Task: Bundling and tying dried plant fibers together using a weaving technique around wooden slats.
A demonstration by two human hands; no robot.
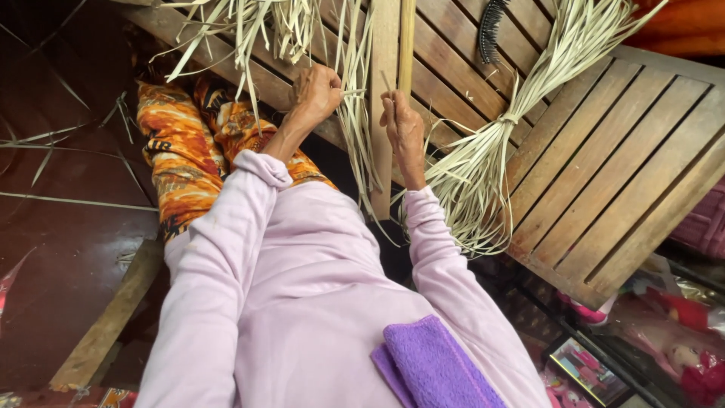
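1. Palm-leaf strips (355,113): pale, thin, flat; judged light, pliant and easily creased or split. They hang over the slatted wooden table (604,174), left of the upright wooden slat (384,91). Best taken near mid-length, pinched flat.
2. Left hand (317,92): wrist bent, arm raised from the lap, fingers closed in a fist on the strips.
3. Right hand (404,128): just right of the slat, fingers pinched together on one thin strip (388,85).
4. Tied strip bundle (498,143): farther right, lying untouched.

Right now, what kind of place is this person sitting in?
Probably a home craft corner. The left hand and right hand work pale leaf strips on a slatted wooden platform, a tied strip bundle lies nearby, and dolls sit below.
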